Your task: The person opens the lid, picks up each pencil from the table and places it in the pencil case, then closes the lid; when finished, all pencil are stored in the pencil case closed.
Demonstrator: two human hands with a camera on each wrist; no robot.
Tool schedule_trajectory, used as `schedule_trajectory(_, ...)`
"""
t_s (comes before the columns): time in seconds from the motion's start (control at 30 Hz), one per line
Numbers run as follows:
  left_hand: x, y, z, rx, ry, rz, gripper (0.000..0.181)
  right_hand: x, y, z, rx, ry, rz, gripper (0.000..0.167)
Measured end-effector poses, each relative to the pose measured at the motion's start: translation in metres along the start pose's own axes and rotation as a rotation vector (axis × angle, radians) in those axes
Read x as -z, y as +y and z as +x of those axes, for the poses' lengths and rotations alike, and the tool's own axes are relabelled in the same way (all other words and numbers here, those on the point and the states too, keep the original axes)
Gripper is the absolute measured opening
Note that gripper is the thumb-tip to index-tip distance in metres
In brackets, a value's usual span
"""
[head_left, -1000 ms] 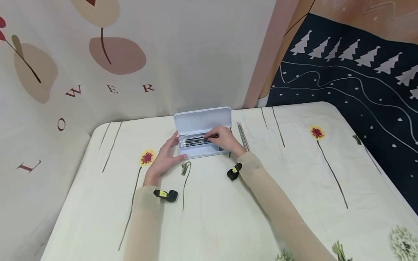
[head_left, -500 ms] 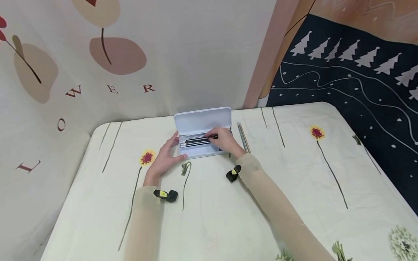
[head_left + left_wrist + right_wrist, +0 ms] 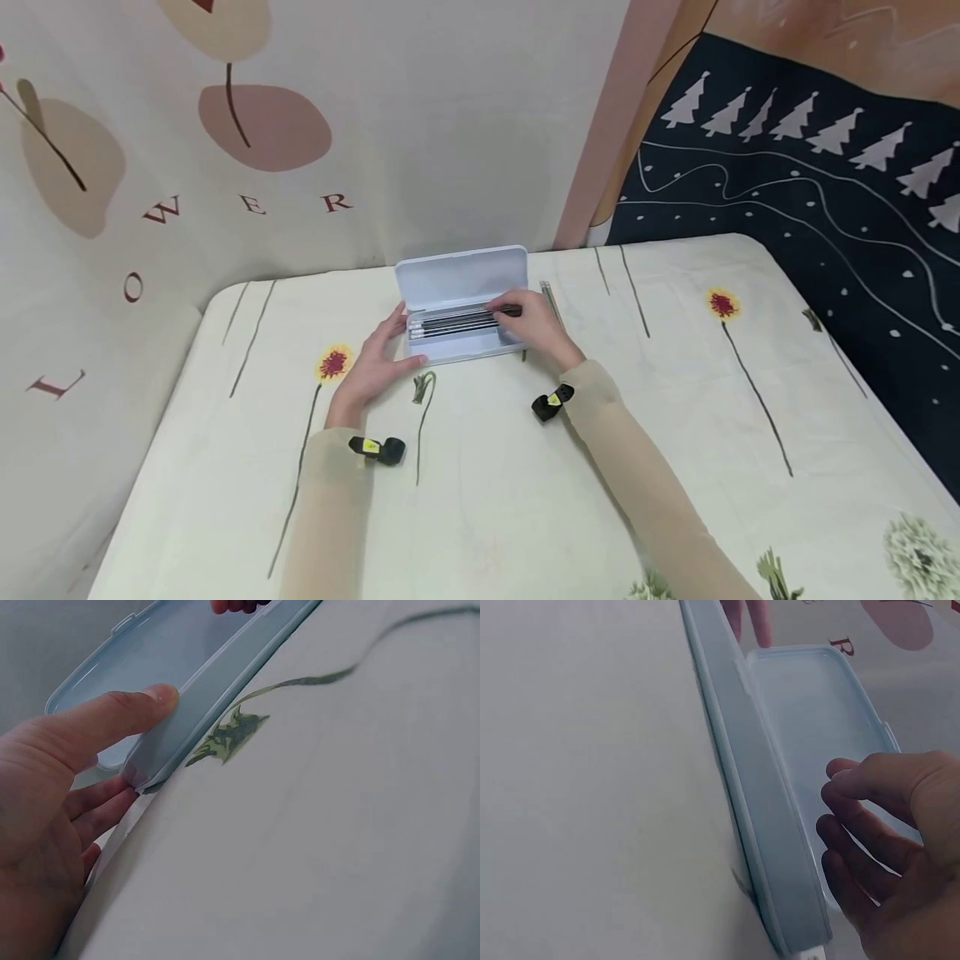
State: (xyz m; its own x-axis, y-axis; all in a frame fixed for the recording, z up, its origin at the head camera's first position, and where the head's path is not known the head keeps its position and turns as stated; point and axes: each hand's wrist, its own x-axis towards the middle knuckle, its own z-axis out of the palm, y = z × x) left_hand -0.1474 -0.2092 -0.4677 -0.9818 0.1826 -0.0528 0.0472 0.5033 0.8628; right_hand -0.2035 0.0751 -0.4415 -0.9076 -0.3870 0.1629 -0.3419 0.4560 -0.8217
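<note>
A pale blue pencil case (image 3: 457,354) lies with its lid (image 3: 461,279) raised. Several dark pencils (image 3: 450,323) lie side by side inside, their light ends to the left. My left hand (image 3: 375,360) grips the case's left end, thumb on the front wall and fingers behind the corner, as the left wrist view shows. Over the right part of the case is my right hand (image 3: 534,325), fingertips by the pencils. In the right wrist view its fingers (image 3: 855,847) are loosely bent, with thumb and forefinger close together. No pencil shows between them there; the front wall hides the pencils.
A few more pencils (image 3: 550,298) lie on the flowered tablecloth (image 3: 480,500) to the right of the case, partly hidden by the right hand. Directly behind the table hangs a pale printed curtain (image 3: 457,125). A dark tree-patterned cloth (image 3: 750,183) hangs at the right.
My right hand has slid to the right along the pencils, uncovering more of them. The left hand keeps its hold on the case. The head view has shifted slightly.
</note>
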Motion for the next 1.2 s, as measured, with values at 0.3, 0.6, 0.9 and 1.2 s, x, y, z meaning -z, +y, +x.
schedule_trajectory(0.3, 0.000, 0.000, 0.001, 0.015, -0.010, -0.002, 0.097, 0.018, 0.005, -0.013, -0.039, 0.056, 0.086, 0.019)
schedule_trajectory(0.6, 0.001, -0.001, 0.000, -0.003, -0.010, -0.015, 0.098, 0.034, 0.014, -0.023, -0.071, 0.098, 0.075, 0.018)
schedule_trajectory(0.9, 0.001, -0.001, 0.001, -0.001, -0.018, -0.033, 0.098, 0.046, 0.019, -0.036, -0.164, 0.123, 0.071, 0.018)
schedule_trajectory(1.2, 0.001, -0.002, 0.001, 0.006, -0.019, -0.032, 0.097, 0.057, 0.024, -0.041, -0.147, 0.155, 0.097, 0.019)
